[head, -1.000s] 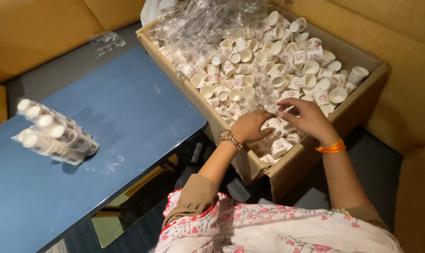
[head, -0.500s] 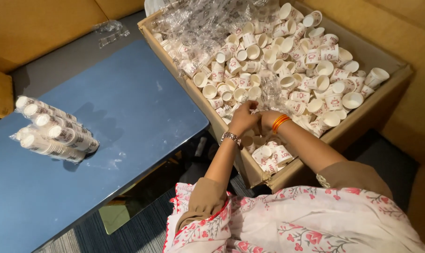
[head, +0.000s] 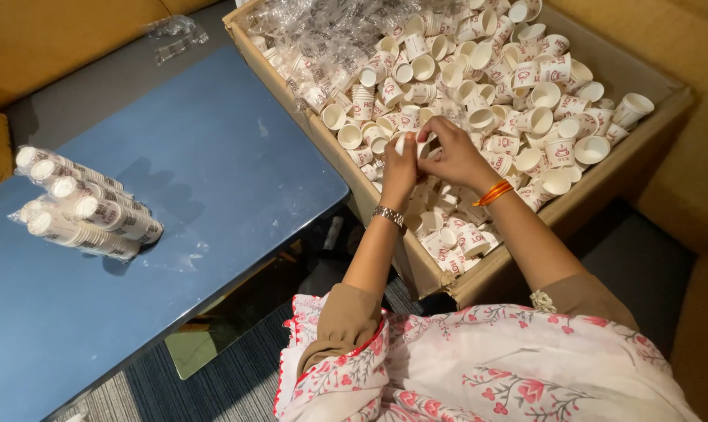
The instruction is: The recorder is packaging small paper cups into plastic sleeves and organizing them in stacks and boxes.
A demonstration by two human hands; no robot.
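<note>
A big cardboard box (head: pixel 596 195) holds a heap of small white paper cups (head: pixel 526 101) with red print. Both of my hands are over the middle of the heap, close together. My left hand (head: pixel 401 168), with a metal watch at the wrist, grips a small paper cup (head: pixel 407 143) or short stack of cups. My right hand (head: pixel 451 152), with orange bangles at the wrist, has its fingers on the same cup stack from the other side. My fingers hide how many cups are held.
A blue table (head: pixel 213 195) stands to the left of the box. Several plastic-wrapped sleeves of stacked cups (head: pixel 80 207) lie on its left part. Crumpled clear plastic wrap (head: pixel 322 35) lies in the box's far-left corner. Yellow-brown seating surrounds the area.
My hands have moved from the near part of the box up to the middle of the heap and closed together on a cup stack. The view has shifted to the right.
</note>
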